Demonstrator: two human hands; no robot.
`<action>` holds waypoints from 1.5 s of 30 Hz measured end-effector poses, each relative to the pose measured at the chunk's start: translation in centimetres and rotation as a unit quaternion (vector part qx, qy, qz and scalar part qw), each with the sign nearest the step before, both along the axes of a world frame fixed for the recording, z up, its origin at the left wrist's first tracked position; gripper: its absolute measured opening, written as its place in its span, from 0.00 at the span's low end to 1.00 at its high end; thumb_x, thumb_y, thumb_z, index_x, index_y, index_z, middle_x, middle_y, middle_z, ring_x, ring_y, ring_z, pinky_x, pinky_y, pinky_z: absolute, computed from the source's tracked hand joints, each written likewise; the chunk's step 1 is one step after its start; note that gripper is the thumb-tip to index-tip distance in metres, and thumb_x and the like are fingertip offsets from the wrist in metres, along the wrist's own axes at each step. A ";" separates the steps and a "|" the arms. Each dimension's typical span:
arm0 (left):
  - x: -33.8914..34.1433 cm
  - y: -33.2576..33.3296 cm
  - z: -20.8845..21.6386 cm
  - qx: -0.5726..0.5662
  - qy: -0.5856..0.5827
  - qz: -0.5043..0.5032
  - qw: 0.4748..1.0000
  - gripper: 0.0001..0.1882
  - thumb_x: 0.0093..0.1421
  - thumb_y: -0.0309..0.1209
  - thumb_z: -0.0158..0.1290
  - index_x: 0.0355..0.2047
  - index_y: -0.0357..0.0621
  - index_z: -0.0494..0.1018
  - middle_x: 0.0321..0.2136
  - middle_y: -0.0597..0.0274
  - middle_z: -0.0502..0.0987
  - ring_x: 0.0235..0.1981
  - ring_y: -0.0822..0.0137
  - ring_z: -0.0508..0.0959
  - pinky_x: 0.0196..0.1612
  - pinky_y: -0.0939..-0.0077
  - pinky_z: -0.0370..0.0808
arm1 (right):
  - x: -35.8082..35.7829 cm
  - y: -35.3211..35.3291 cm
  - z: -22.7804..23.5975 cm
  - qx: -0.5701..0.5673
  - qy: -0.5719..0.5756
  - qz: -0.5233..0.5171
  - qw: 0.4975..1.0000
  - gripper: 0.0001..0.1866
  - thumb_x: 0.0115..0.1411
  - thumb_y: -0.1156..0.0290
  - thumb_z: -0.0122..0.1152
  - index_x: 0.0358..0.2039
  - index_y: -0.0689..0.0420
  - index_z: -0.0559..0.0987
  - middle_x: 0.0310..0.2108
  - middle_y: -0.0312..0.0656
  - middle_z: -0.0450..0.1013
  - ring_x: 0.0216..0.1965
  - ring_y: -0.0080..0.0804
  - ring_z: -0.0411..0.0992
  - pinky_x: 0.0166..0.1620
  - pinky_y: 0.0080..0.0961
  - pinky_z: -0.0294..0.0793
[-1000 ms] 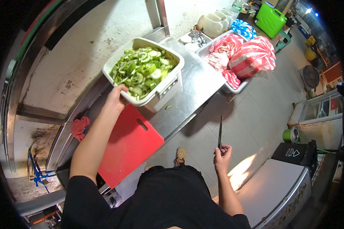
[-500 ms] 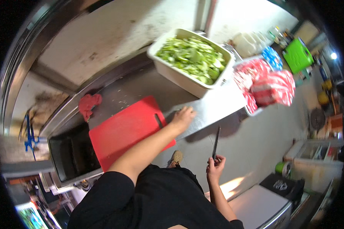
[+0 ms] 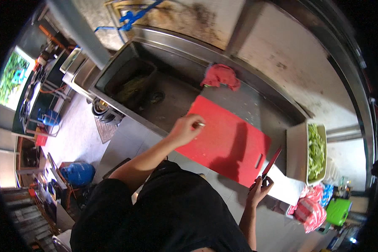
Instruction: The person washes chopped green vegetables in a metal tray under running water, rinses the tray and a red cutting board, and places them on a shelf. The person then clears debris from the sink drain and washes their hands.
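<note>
My left hand is closed over the sink-side edge of a red cutting board, with a small pale piece pinched at its fingertips. What kind of piece it is, I cannot make out. Near the board's slotted end, my right hand grips a knife by its handle, blade pointing up and away from me. A pale flat sheet lies just beyond that hand. Farther right stands a cream tub filled with sliced green vegetable.
Left of the board is a deep steel sink with a dark basin in it. A red cloth lies behind the board. Striped plastic bags and a green container sit at far right; a blue gas cylinder stands lower left.
The view has swung left, bringing the whole sink in. My left hand has left the pale sheet and moved over the cutting board's left part. The knife is now beside the board's slotted end.
</note>
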State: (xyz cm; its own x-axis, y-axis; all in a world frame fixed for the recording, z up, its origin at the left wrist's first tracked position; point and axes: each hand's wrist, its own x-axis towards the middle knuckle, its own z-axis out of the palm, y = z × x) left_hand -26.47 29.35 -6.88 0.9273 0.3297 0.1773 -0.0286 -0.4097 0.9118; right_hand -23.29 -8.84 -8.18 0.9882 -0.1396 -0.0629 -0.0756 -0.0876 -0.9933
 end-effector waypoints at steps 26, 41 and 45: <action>23.0 -9.8 13.1 -0.506 0.054 -0.348 0.787 0.16 0.64 0.37 0.56 0.46 0.39 0.72 0.34 0.65 0.76 0.31 0.73 0.75 0.33 0.79 0.74 | -15.2 15.4 1.8 0.019 0.087 -0.170 0.981 0.15 0.62 0.75 0.59 0.44 0.57 0.63 0.27 0.37 0.70 0.20 0.17 0.63 0.20 0.16 0.62; 9.6 20.4 -10.6 0.119 0.152 0.060 0.979 0.12 0.56 0.30 0.54 0.40 0.39 0.75 0.39 0.47 0.78 0.45 0.50 0.78 0.46 0.58 0.75 | -12.2 16.6 0.6 -0.101 0.123 0.054 0.986 0.14 0.63 0.75 0.57 0.44 0.57 0.62 0.27 0.35 0.67 0.23 0.17 0.62 0.24 0.15 0.61; 5.9 24.0 -16.0 0.249 0.237 -0.162 0.925 0.16 0.53 0.26 0.53 0.44 0.37 0.74 0.46 0.42 0.74 0.49 0.43 0.74 0.51 0.53 0.74 | -9.6 21.1 1.0 -0.149 0.084 0.075 0.982 0.12 0.64 0.74 0.55 0.45 0.56 0.63 0.26 0.36 0.67 0.20 0.17 0.63 0.22 0.16 0.62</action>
State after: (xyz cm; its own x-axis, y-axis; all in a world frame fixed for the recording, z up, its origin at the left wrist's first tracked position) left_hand -20.55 53.34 -22.88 0.9754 0.0076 -0.2202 0.1314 -0.8223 0.5537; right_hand -32.87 12.22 -7.14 0.9784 -0.0310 -0.2045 -0.1999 -0.3958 -0.8963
